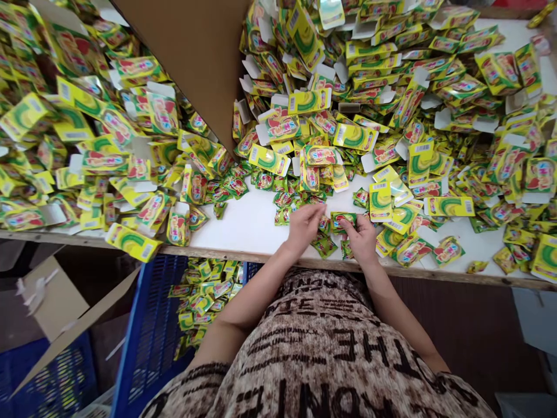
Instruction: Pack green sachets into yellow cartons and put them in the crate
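My right hand (362, 239) grips a small green packet (337, 221) with red print between thumb and fingers, just above the white table top. Close beside it on the left, my left hand (303, 229) has its fingers drawn together in a pinch; what they hold, if anything, does not show. Several similar green packets lie beneath and around both hands, one a loose packet (324, 246) near the table edge. Ahead of my hands is a heap of small yellow cartons (310, 101), some with open white flaps. One yellow carton (380, 201) lies right beside my right hand.
A brown cardboard panel (195, 52) stands between the middle heap and another carton pile (87, 122) on the left. Below the table edge, a blue crate (145, 331) holds many packets. An open cardboard box (56, 296) is at lower left.
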Demonstrator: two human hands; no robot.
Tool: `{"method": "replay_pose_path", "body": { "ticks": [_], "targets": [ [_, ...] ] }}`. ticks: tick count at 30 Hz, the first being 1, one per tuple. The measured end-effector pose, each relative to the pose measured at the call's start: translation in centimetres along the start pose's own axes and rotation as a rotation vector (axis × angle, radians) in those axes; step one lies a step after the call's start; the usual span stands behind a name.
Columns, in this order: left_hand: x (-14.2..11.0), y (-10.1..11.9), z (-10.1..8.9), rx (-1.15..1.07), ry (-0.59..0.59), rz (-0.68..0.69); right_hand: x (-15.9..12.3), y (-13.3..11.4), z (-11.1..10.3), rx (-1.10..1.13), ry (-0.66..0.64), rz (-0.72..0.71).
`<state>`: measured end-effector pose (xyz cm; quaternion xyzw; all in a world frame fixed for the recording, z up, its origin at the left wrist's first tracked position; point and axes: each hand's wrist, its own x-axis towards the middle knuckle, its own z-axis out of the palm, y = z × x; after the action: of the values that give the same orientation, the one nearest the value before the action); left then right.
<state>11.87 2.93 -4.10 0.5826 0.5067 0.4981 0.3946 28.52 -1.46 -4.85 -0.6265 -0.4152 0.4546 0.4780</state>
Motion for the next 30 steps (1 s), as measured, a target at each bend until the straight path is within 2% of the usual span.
{"method": "replay_pose_path", "body": {
  "ticks": [2,4,7,9,12,14,16,17,19,22,24,27,30],
  "targets": [
    [2.7,-0.1,-0.8,0.112,0.212,0.028,0.1,0.7,0.2,0.062,-0.001,0.023],
    [6.0,-0.5,-1.3,0.161,0.328,-0.036,0.1,1.5,0.5,0.131,-0.023,0.062],
    [9.9,-1.5,-1.5,0.108,0.248,-0.206,0.3,2.3,0.7,0.218,-0.022,0.127],
    [10.8,-1.6,-2.0,-0.032,0.187,-0.304,0.4,2.6,0.6,0.242,-0.012,0.156],
    [9.5,-0.8,-3.6,-0.357,0.116,-0.408,0.6,2.7,0.0,0.254,0.003,0.185],
    [7.5,0.1,-4.9,-0.549,0.001,-0.450,0.7,2.6,-0.2,0.274,0.014,0.195],
    [5.2,1.0,-5.7,-0.628,-0.135,-0.457,0.9,2.0,-0.1,0.296,0.018,0.189],
    [4.2,1.4,-5.9,-0.609,-0.170,-0.445,1.0,1.4,-0.1,0.304,0.026,0.173],
    [2.5,2.0,-5.7,-0.482,-0.165,-0.379,1.2,-0.2,0.2,0.313,0.065,0.105],
    [1.0,2.4,-4.7,-0.236,-0.095,-0.226,1.3,-3.4,0.8,0.301,0.179,-0.078],
    [0.5,2.5,-3.9,-0.163,-0.117,-0.188,1.4,-5.5,1.3,0.275,0.230,-0.198],
    [-0.2,2.6,-3.1,-0.261,-0.232,-0.261,1.5,-7.7,1.9,0.191,0.207,-0.309],
    [-1.0,2.3,-2.4,-0.349,-0.337,-0.345,1.6,-8.0,2.1,0.051,0.079,-0.366]
  ]
}}
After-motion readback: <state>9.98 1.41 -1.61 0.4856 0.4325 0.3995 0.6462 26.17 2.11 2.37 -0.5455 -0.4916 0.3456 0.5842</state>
